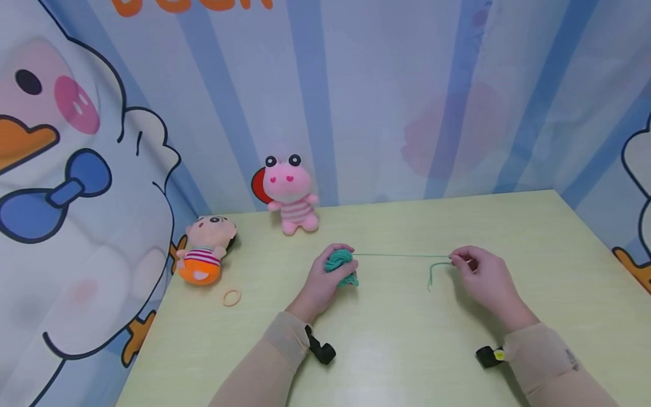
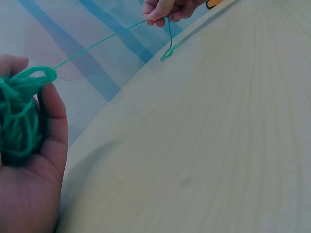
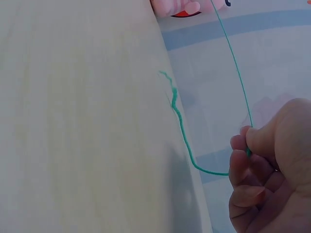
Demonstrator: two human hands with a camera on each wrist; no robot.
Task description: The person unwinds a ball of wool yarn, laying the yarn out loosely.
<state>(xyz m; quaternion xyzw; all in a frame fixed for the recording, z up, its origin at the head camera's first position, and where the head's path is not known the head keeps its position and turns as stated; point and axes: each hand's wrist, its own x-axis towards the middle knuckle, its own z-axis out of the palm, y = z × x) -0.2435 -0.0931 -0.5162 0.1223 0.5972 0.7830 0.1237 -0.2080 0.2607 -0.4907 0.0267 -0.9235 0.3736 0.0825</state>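
Left hand (image 1: 320,281) cupped round green yarn (image 1: 338,260); right hand (image 1: 484,278), well apart, pinching strand (image 1: 399,255) (taut between).

Bundled green yarn (image 1: 337,260), strand (image 1: 402,255) taut

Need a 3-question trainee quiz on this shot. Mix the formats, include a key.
1. Fill in: The left hand grips a ____-colored yarn bundle.
2. Which toy is nearest the peach ring? A) pink striped plush; B) plush doll in orange shorts.
3. True or false: the yarn strand runs taut from the yarn bundle to the right hand.

Key: 1. green; 2. B; 3. true
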